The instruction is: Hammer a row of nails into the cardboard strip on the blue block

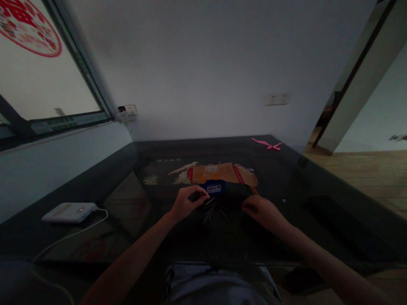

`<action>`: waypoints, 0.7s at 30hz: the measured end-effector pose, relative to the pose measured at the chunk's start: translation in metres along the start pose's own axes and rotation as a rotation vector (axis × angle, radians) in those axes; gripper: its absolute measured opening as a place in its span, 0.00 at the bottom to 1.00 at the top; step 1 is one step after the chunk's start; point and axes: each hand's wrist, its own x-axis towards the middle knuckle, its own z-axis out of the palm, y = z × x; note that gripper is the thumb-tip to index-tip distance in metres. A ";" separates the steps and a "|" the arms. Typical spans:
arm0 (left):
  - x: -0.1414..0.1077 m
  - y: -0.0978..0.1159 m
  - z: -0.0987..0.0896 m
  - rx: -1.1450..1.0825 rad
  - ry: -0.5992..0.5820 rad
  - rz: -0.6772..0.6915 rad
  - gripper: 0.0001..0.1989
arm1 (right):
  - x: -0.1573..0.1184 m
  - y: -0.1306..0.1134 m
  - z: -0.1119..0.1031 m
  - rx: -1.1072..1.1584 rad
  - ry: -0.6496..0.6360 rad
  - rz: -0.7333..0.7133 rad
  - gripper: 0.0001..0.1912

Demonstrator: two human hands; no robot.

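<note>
My left hand (190, 201) is closed in a pinch, its fingertips beside several thin, shiny metal sticks (209, 212) that lie fanned out on the dark glossy table. Whatever the pinch holds is too small to make out. To the right of the sticks, my right hand (264, 211) is low over the table with curled fingers; its grip is hidden in shadow. Just beyond the sticks is a small blue box (214, 187) with a pale label. Behind it lies torn orange-and-red patterned packaging (219, 173).
A white power bank (70, 212) with a cable lies at the left. A pink ribbon (269, 145) rests at the far right corner of the table (197, 148). Another dark, flat object (346, 226) is on the right. The wall has sockets (278, 99).
</note>
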 end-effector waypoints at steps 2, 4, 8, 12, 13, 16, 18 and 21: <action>0.012 -0.005 -0.010 0.054 0.162 0.005 0.07 | -0.009 0.025 -0.004 -0.060 0.070 0.099 0.09; 0.030 -0.017 -0.019 0.090 0.316 -0.037 0.07 | -0.013 0.046 -0.006 -0.140 0.122 0.163 0.11; 0.067 -0.048 -0.024 0.013 0.363 -0.130 0.07 | -0.009 0.059 -0.003 -0.212 0.090 0.234 0.18; 0.086 -0.065 -0.012 0.015 0.302 -0.120 0.06 | 0.000 0.049 0.003 -0.250 0.025 0.247 0.22; 0.087 -0.067 -0.008 0.038 0.288 -0.111 0.06 | 0.002 0.046 0.004 -0.263 0.018 0.242 0.22; 0.087 -0.072 -0.001 0.093 0.282 -0.105 0.06 | 0.005 0.042 0.007 -0.283 0.026 0.235 0.23; 0.085 -0.074 0.002 0.103 0.285 -0.107 0.06 | 0.005 0.044 0.008 -0.280 0.040 0.231 0.23; 0.082 -0.075 0.003 0.093 0.300 -0.111 0.07 | 0.007 0.051 0.009 -0.256 0.061 0.226 0.23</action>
